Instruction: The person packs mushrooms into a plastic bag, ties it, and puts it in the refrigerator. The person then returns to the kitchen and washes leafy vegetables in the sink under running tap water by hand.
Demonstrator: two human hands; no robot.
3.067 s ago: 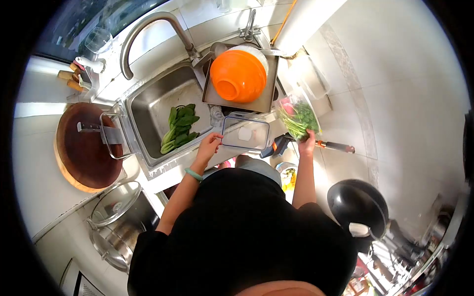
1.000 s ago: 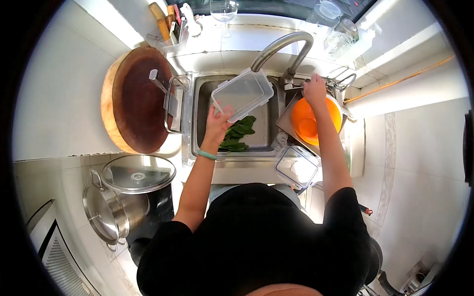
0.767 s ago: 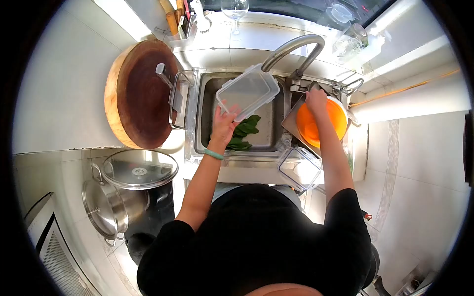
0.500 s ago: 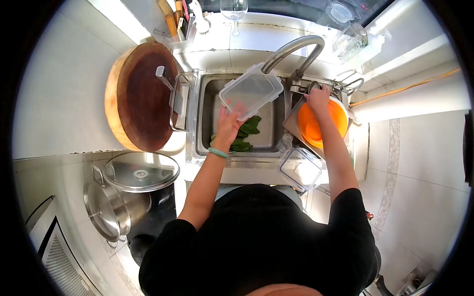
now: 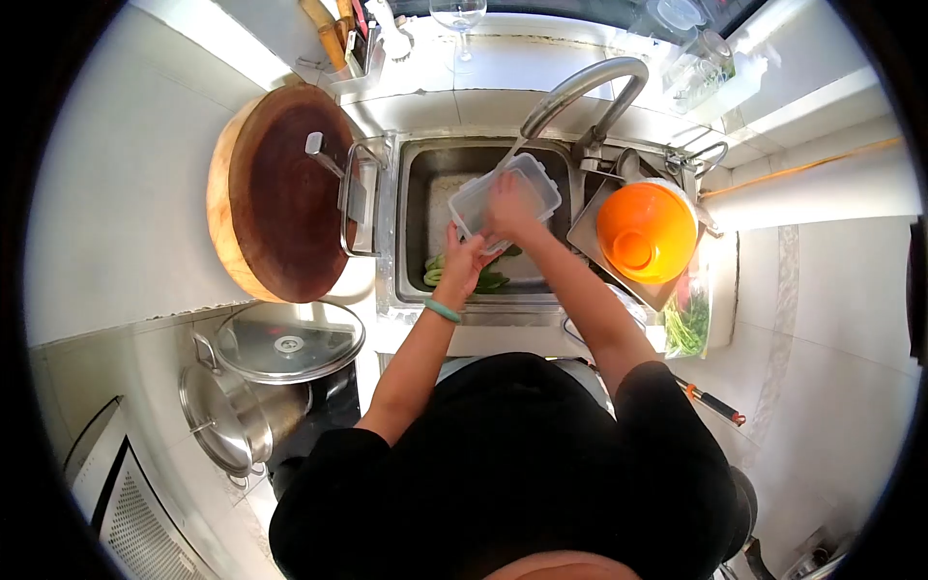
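In the sink (image 5: pixel 411 193), my left hand (image 5: pixel 464 259) is closed on the near edge of a clear plastic food-container lid (image 5: pixel 541 184), which tilts under the faucet (image 5: pixel 590 77). A thin stream of water falls from the spout onto it. My right hand (image 5: pixel 507 208) lies on the lid's upper face, fingers stretched out and slightly blurred. Below the lid, green leafy vegetables (image 5: pixel 440 275) lie on the sink floor, partly hidden by my left hand. A green bangle (image 5: pixel 442 309) circles my left wrist.
An orange bowl (image 5: pixel 646 232) sits upside down on the right counter, beside a bag of greens (image 5: pixel 686 324). Left of the sink stand a round wooden chopping board (image 5: pixel 290 193) and a rack (image 5: pixel 362 203). A lidded steel pot (image 5: pixel 222 416) is at lower left.
My right hand has left the faucet handle and moved left onto the lid. Water now runs from the spout. The lid has moved slightly right and lower in the sink.
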